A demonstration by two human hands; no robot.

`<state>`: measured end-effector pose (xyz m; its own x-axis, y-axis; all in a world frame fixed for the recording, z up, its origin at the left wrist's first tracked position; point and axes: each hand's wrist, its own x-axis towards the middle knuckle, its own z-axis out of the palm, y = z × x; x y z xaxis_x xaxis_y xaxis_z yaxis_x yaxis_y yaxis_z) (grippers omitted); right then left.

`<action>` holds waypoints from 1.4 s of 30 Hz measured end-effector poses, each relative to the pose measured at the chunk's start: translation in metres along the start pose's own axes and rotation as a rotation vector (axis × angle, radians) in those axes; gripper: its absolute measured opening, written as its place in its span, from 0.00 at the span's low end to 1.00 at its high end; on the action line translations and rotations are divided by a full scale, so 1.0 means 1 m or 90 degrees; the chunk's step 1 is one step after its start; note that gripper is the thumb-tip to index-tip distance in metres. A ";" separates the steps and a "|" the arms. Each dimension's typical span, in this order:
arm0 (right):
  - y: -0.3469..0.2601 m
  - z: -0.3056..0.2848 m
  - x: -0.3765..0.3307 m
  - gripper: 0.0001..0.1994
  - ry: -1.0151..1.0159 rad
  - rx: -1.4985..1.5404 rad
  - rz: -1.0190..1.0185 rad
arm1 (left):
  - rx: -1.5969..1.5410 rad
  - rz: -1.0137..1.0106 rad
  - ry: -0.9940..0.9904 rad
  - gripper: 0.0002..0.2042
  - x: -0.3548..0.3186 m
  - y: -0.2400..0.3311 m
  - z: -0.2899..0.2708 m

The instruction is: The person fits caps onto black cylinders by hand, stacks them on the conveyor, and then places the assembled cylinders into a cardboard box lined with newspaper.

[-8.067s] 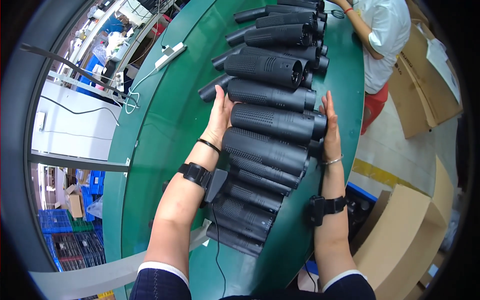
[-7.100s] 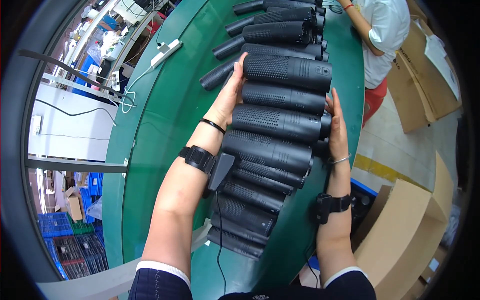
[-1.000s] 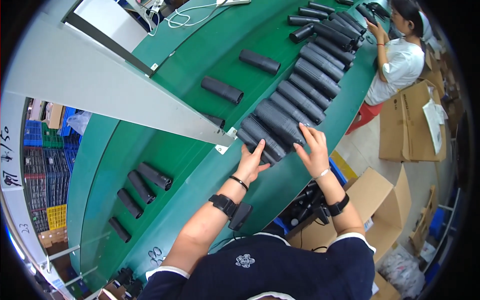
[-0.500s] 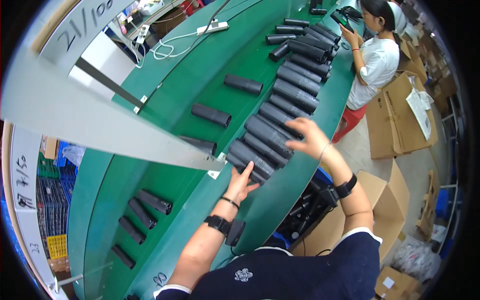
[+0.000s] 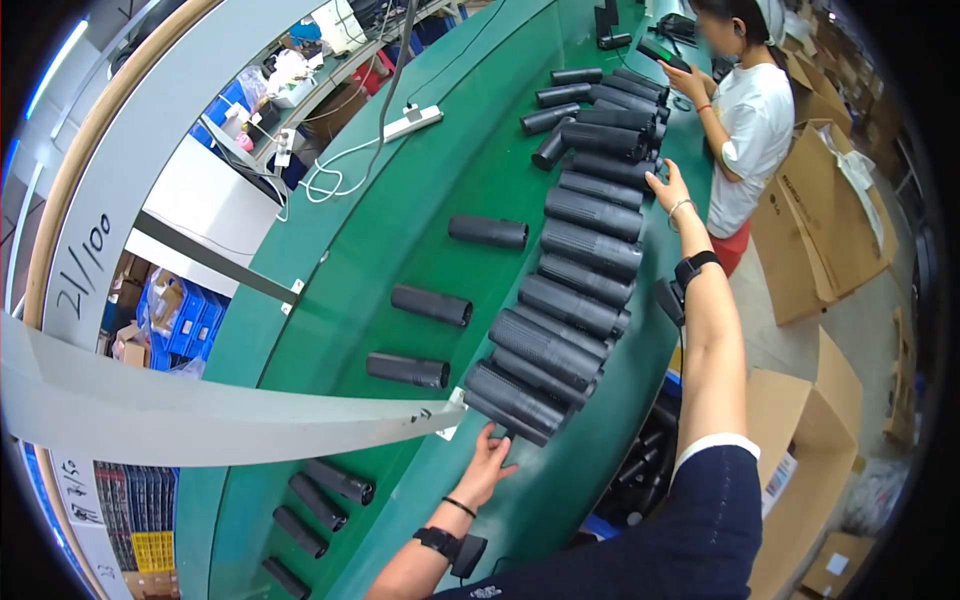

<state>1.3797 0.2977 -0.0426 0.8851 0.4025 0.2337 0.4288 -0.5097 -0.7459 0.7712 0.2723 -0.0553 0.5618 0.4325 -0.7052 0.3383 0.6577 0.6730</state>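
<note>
A long row of black ribbed tubes (image 5: pixel 545 345) lies side by side along the near edge of the green conveyor bench. My right arm reaches far forward, and my right hand (image 5: pixel 672 188) has its thumb and fingers at the near end of a black tube (image 5: pixel 612 169) toward the far part of the row. At the row's closest end, my left hand (image 5: pixel 487 466) has its fingers apart. Its fingertips touch or nearly touch the underside of the nearest black tube (image 5: pixel 515 403); the tube hides part of that contact.
More black tubes (image 5: pixel 430 305) lie spaced along the green belt (image 5: pixel 400 260). A white metal post (image 5: pixel 250 415) crosses on the left. A power strip (image 5: pixel 413 123) lies on the far ledge. A co-worker (image 5: pixel 750 120) stands at far right. Cardboard boxes (image 5: pixel 825 220) stand on the right.
My right hand has moved forward from the middle of the row to a farther tube. My left hand has slid slightly off the nearest tube's end. The view has shifted.
</note>
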 end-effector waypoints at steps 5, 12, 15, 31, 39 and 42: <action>0.027 0.013 0.003 0.32 -0.024 0.163 0.021 | -0.005 -0.004 -0.053 0.32 0.004 -0.002 0.000; 0.007 -0.009 -0.016 0.29 -0.093 0.457 0.140 | 0.005 -0.001 -0.045 0.34 0.003 -0.009 -0.011; 0.013 -0.035 -0.025 0.27 -0.092 0.519 0.158 | -0.005 -0.003 -0.063 0.34 0.002 -0.008 -0.008; -0.111 -0.076 -0.238 0.24 -0.262 0.388 -0.032 | 0.040 0.042 0.017 0.24 -0.002 -0.012 -0.001; -0.106 -0.091 -0.288 0.30 -0.239 0.075 -0.200 | 0.161 0.410 0.021 0.06 -0.062 0.118 0.064; -0.101 -0.109 -0.241 0.19 -0.200 0.150 -0.144 | 0.140 0.502 -0.062 0.08 -0.061 0.201 0.114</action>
<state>1.1424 0.1693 0.0441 0.6597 0.7142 0.2340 0.5206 -0.2098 -0.8276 0.8905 0.3078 0.1486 0.7559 0.6547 0.0085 -0.0486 0.0431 0.9979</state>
